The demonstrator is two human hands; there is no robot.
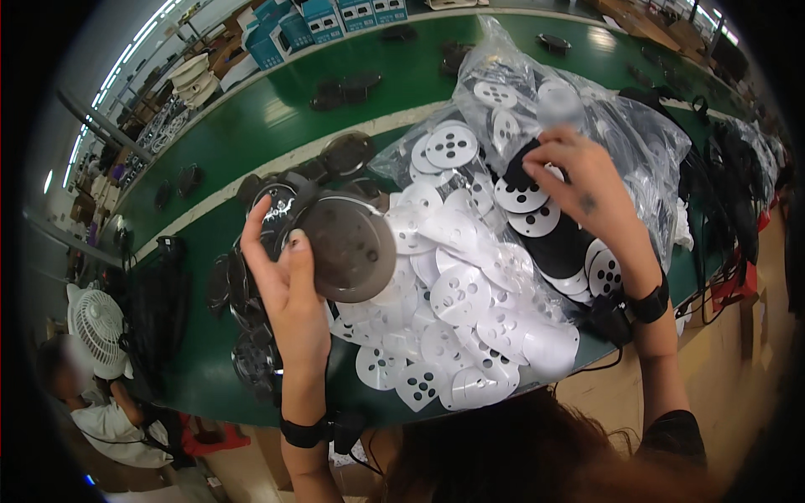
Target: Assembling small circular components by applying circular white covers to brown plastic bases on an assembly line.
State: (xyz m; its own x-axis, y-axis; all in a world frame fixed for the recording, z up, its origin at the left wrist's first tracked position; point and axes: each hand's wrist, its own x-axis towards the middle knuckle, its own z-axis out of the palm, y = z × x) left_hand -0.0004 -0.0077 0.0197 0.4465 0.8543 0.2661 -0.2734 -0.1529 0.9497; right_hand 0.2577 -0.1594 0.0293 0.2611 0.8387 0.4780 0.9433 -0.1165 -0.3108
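Twelve is straight ahead of me and the middle of my view is the hub. Far out between eight and nine, a fan [99,331] stands beyond the worktop [189,323]. Nearer, from eight round to eleven, dark parts [251,360] lie heaped. Between eight and nine is my left hand [289,289]: the thumb presses the rim of a dark disc [348,251], the forefinger sticks out spread, and the rest I can't see. That disc sits at nine, close to the hub, its face toward me bare of any white or black piece. White discs [461,293], holed and loose, spill over the worktop toward five. At one to two, the fingers of my right hand [583,184] pinch, as it looks, a black piece [520,163], over more white discs. Past it, a clear bag [662,155] slumps with white discs inside. I judge the work far from finished: one disc is in hand, and plenty of dark parts and white discs lie loose. Whether any others are done, I can't tell.
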